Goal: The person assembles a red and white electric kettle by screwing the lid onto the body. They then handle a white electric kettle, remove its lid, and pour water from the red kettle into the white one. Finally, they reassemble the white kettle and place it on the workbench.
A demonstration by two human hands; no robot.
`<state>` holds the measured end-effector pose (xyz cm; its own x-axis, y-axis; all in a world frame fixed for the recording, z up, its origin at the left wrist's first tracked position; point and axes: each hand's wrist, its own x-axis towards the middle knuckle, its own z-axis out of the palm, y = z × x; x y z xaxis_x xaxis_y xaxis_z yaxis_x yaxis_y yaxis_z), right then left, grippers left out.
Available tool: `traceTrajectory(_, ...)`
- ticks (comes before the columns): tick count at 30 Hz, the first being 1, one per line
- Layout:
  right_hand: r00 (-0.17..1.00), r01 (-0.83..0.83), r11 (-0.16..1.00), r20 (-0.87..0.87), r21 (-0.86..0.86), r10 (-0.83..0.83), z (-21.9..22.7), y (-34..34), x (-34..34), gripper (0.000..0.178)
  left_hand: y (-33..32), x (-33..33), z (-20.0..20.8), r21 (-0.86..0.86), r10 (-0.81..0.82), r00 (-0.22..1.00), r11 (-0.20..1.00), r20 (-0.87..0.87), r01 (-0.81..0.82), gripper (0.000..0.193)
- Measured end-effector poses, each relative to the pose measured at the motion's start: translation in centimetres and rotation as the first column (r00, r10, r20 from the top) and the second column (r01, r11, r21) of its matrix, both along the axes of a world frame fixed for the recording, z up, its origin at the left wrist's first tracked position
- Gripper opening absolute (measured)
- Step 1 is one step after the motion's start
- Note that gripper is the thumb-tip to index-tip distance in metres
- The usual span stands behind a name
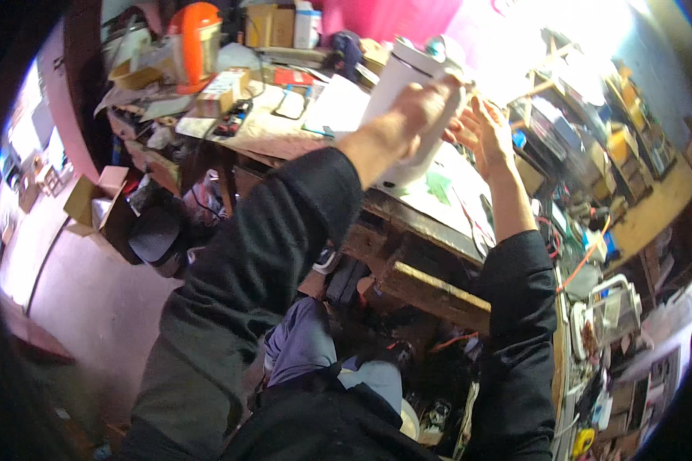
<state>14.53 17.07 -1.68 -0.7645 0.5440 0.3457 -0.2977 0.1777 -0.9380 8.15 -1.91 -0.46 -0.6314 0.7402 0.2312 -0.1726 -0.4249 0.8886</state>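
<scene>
While the left hand (415,115) clenches its fingers around a white appliance body (398,92) — raised above the bench (430,292) — the right hand (480,131) touches it, fingers spread.

1. Strong light flooded the upper right, washing the far end of the workbench (407,201) to white glare.
2. The lower middle lay in deep shadow.
3. Fisheye bending curved straight edges; a black vignette ringed the frame.
4. Detail was soft and noisy throughout.

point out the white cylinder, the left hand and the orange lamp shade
white cylinder (402,81): head view, on its upper side wall
left hand (423,107): head view, on the back of the hand
orange lamp shade (194,21): head view, on its rounded top
</scene>
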Motion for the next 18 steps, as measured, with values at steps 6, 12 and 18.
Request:
traceTrajectory(6, 0.992, 0.126, 0.99, -0.003, 0.057, -0.126, -9.7, -3.3, 7.4, 0.025, 2.7, -1.4, -1.7, -0.044, -0.143, 0.967, 0.99, -0.211, 0.137, 0.1)
traceTrajectory(12, 0.961, 0.043, 0.943, 0.246, 0.33, -0.13, -25.1, -13.5, 17.1, 0.013, 6.5, -6.3, -5.1, 0.207, -0.248, 0.938, 0.931, -0.242, 0.3, 0.062)
traceTrajectory(18, 0.814, 0.421, 0.901, 0.395, 0.105, -0.427, -35.6, -18.9, 28.5, 0.015, 5.7, -7.6, -11.0, 0.131, 0.243, 0.852, 0.97, -0.464, -0.205, 0.041)
